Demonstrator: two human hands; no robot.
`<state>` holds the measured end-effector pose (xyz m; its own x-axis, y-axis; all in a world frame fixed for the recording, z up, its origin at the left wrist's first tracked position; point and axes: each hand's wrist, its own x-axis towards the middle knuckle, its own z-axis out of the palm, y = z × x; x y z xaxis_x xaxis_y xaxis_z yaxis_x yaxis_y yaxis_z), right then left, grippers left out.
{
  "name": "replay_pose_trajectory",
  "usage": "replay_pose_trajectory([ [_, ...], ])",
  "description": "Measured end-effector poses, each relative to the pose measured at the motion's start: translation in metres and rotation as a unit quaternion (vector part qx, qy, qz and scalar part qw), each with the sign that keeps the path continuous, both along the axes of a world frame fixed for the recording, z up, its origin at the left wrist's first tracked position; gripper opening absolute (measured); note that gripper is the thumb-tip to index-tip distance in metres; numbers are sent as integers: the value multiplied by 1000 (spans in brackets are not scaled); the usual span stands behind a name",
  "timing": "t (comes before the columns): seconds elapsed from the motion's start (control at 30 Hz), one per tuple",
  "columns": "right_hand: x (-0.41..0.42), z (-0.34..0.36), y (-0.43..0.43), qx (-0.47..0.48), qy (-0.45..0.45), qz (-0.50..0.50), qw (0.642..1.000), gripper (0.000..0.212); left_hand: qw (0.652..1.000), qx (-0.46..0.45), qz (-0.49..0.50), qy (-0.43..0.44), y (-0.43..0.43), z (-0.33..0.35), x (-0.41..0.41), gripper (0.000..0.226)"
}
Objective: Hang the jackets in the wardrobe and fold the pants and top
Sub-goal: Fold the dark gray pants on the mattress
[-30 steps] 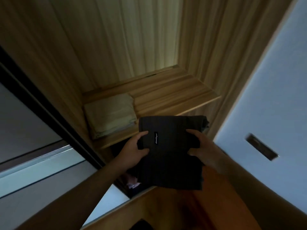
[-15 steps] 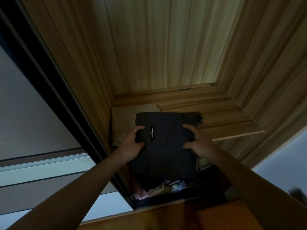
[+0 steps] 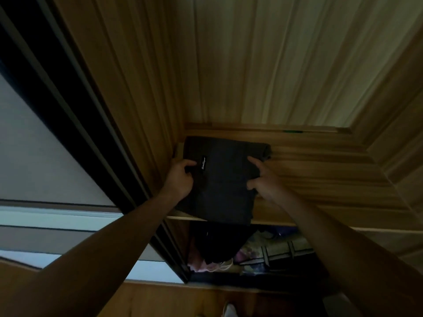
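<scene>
Far left, a pale sliding door panel (image 3: 29,156) with a dark frame (image 3: 68,106) borders the open wardrobe (image 3: 229,65), whose inside walls are wood-grain boards. The left hand (image 3: 179,177) reaches up to the wooden shelf (image 3: 320,179) and holds the left edge of a folded dark garment (image 3: 223,179); its grip is closed, thumb on top near a small black label (image 3: 203,165) with pale script, the other fingers tucked under the cloth. The garment lies flat at the shelf's left end, close against the left wall, its near edge hanging slightly over the shelf's front lip. Whether anything lies beneath it cannot be told. The right hand (image 3: 265,179) rests on the garment's right edge, its grip looser: forefinger stretched out on top of the fabric, thumb pressed at the side, the remaining fingers hidden beneath. To the right of the garment the shelf boards are bare wood. Below the shelf, in the dim lower compartment, dark clothing (image 3: 212,243) hangs at the left, something pink (image 3: 206,266) shows under it, and patterned items (image 3: 270,248) sit further right, too dark to identify.
</scene>
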<state>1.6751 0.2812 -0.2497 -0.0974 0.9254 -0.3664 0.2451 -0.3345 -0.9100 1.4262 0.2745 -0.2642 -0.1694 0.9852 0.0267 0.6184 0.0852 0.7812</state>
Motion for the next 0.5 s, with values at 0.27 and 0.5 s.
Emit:
replay_pose_trajectory([
  [0.27, -3, -15, 68, -18, -12, 64, 998, 96, 998, -35, 59, 16, 43, -20, -3, 48],
  [0.5, -8, -49, 94, -43, -63, 95, 993, 93, 989, -68, 75, 108, 47, -46, -8, 53],
])
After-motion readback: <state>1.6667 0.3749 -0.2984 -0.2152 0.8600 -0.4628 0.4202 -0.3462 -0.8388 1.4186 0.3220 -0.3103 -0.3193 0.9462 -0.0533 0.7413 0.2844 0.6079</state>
